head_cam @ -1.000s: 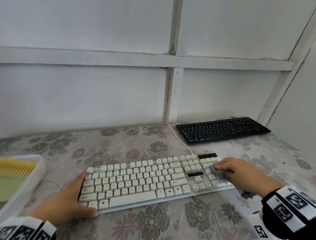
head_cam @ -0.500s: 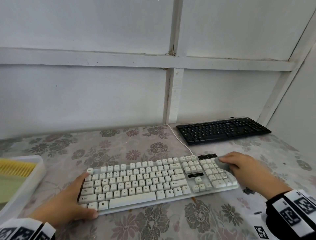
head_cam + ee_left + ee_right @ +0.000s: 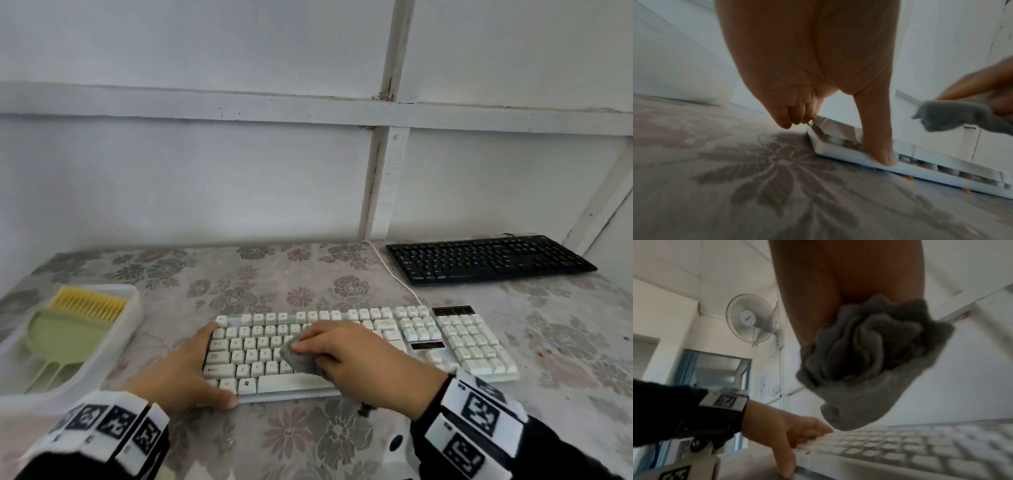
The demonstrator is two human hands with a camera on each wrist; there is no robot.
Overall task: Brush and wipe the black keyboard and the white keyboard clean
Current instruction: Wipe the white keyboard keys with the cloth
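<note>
The white keyboard lies across the near middle of the flowered table. My left hand grips its left end, the thumb pressing on the front edge and the fingers curled at the far corner. My right hand holds a bunched grey cloth over the left-hand letter keys; the right wrist view shows the cloth hanging just above the key rows. The black keyboard sits at the back right by the wall, with neither hand on it.
A clear plastic tray at the left holds a yellow-bristled brush and a green dustpan. The white cable runs back to the wall. Small orange crumbs lie under the keyboard's front edge.
My right hand has carried the cloth from the number pad at the keyboard's right end leftward to the letter keys. The left hand has kept its hold.
</note>
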